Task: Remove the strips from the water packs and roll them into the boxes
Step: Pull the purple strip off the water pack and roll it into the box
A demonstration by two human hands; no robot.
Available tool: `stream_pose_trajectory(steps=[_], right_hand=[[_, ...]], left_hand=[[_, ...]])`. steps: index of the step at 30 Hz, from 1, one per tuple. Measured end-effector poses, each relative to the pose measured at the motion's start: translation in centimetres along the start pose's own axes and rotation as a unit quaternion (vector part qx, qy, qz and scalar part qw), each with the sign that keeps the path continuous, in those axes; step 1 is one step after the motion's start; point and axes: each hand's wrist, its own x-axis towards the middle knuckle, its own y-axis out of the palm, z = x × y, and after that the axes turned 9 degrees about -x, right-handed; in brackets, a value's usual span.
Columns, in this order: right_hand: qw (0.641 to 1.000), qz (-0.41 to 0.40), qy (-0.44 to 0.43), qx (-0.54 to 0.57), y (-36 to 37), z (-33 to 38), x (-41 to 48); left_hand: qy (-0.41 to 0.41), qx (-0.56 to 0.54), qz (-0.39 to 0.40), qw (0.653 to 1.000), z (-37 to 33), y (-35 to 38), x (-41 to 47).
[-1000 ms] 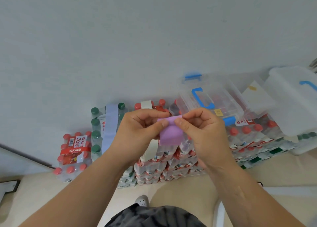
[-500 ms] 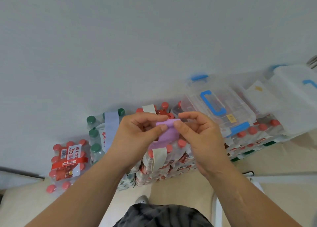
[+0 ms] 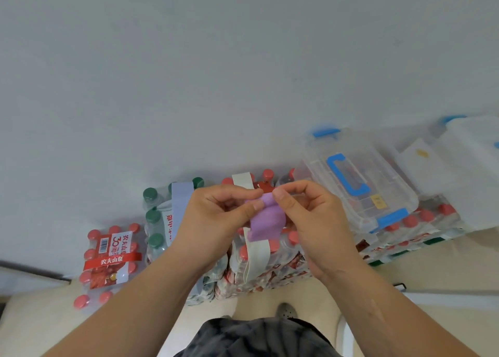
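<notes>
Wall [image 3: 243, 59] behind; left hand [image 3: 216, 220], right hand [image 3: 317, 221] half-hide strip [image 3: 267, 223]

Both bare forearms converge at mid-frame. Left grip [image 3: 216, 219] and right grip [image 3: 316, 221] pinch one soft purple fabric strip [image 3: 267, 223].

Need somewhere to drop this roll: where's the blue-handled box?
Head view: the blue-handled box sits right of the right hand, atop red-capped water packs by the wall.

The top end of the purple strip [image 3: 266, 223] hides behind the left hand [image 3: 216, 221] and right hand [image 3: 316, 221]. The white box [image 3: 469, 167] runs off the right edge. What the clear box [image 3: 359, 184] contains is blurred, possibly rolled strips.
</notes>
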Motion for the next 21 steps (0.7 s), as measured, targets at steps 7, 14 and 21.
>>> stream_pose_trajectory(steps=[7, 14, 21], right_hand=[[0.999, 0.033, 0.024, 0.004, 0.2, 0.3, 2.3], [0.996, 0.085, 0.026, 0.015, 1.1, 0.8, 3.1], [0.998, 0.068, -0.005, -0.003, 2.2, 1.2, 3.5]], left_hand=[[-0.031, -0.038, -0.042, 0.998, 0.4, 0.1, 0.7], [-0.039, -0.049, -0.11, 0.992, 0.2, -0.4, 1.0], [-0.003, -0.035, -0.121, 0.992, -0.1, -1.3, 1.0]])
